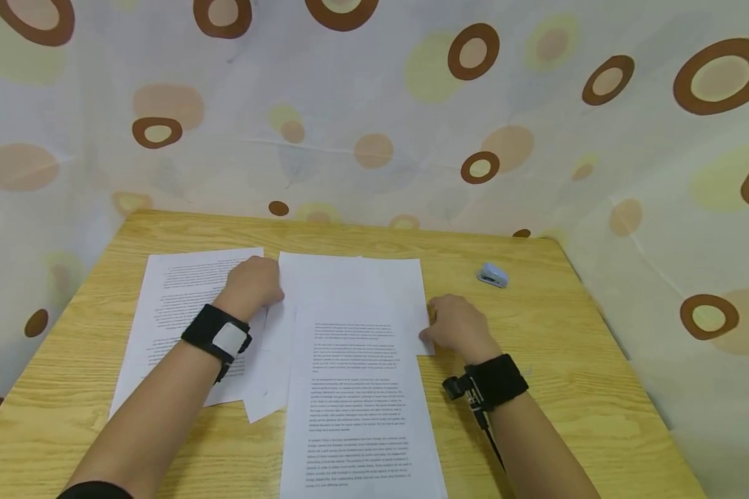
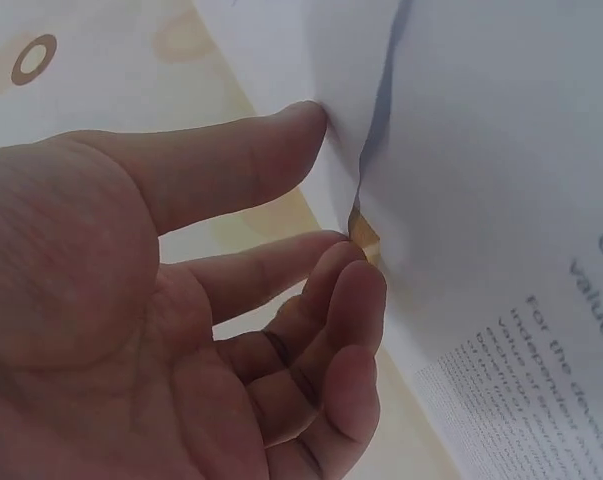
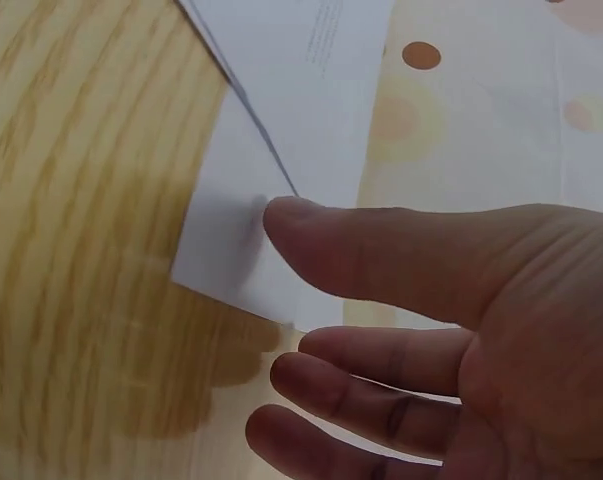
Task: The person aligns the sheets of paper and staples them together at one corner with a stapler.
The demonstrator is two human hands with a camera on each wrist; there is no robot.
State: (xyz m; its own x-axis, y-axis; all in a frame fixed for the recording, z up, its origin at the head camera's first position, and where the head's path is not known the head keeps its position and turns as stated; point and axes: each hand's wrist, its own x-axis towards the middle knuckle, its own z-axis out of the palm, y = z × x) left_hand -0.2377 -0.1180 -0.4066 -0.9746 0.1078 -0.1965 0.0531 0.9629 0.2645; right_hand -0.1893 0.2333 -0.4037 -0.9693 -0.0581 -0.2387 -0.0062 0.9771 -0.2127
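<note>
A printed sheet of paper (image 1: pixel 356 416) lies in front, its upper part overlapping blank white sheets (image 1: pixel 349 277) behind it. My left hand (image 1: pixel 252 281) is at the left edge of these sheets, thumb tip against the paper and curled fingers at its edge. In the left wrist view, a narrow gap shows between paper layers beside the fingertips (image 2: pixel 356 290). On the right side, my right hand (image 1: pixel 458 322) pinches the blank sheets' edge near the corner. Its thumb lies on the paper (image 3: pixel 221 230) in the right wrist view, the other fingers below it.
More printed pages (image 1: pixel 187 277) lie on the left of the wooden table (image 1: pixel 537 430), partly under my left arm. A small light-blue stapler (image 1: pixel 493 274) sits at the back right. Patterned cloth (image 1: pixel 374 104) hangs behind the table.
</note>
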